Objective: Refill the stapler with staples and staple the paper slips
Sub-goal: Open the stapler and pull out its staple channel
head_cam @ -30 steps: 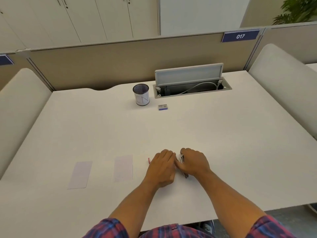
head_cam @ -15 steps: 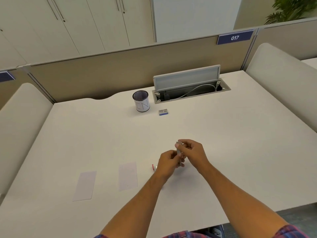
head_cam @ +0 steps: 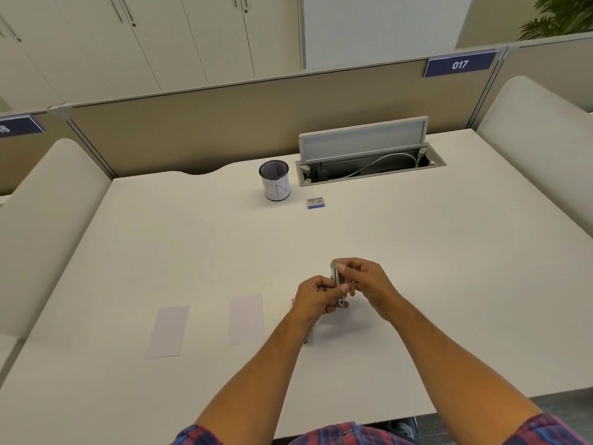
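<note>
Both forearms reach forward from the bottom edge and meet above the near middle of the white tabletop. The left hand is curled, knuckles up, its fingers wrapped around the lower end of the stapler, which is held off the tabletop and stands close to upright between the two hands. The right hand comes in from the right with the wrist bent inward; its thumb and forefinger pinch the upper part of the stapler, and the other fingers curl behind it. A thin light sliver shows just beside the right thumb; what it is cannot be told.

Two paper slips lie flat on the tabletop to the left of the hands, side by side and apart: the nearer slip just left of the left wrist, the farther slip beyond it. A small red bit peeks out beside the left hand.

Toward the back of the tabletop, a small box of staples lies near a mesh cup and in front of an open cable tray.
</note>
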Demonstrator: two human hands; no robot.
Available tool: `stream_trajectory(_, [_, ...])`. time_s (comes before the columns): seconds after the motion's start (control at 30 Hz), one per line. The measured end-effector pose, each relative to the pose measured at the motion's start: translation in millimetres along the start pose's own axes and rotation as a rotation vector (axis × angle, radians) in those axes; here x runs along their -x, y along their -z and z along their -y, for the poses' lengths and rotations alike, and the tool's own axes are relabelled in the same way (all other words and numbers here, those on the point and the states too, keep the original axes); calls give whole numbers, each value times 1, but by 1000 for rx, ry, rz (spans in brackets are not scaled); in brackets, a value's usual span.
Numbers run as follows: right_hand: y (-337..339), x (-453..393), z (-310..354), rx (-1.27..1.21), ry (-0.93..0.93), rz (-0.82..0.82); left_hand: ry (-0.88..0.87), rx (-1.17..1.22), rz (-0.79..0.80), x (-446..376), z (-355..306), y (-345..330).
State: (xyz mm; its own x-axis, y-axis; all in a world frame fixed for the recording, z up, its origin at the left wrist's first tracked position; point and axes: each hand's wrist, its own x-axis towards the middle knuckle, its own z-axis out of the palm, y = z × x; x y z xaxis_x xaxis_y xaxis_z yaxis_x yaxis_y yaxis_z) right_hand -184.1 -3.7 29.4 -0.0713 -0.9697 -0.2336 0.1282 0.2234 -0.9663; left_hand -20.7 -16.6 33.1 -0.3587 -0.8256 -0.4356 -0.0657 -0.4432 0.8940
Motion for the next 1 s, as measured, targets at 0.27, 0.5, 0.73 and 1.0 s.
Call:
stream_trajectory(0.27, [-9, 3, -11, 105, 18, -39, -22, -25, -154, -3, -5, 0])
stream_trajectory(0.5, [-36, 5, -19, 267, 69, -161, 25, 97, -174, -3, -5, -9])
stream_trajectory(0.73, [-55, 5, -18, 130, 206, -321, 31, 280, -280, -6, -16, -30])
stream_trajectory(1.0, [-47, -10, 13, -317, 285, -506, 122, 883, -301, -3, -20, -3])
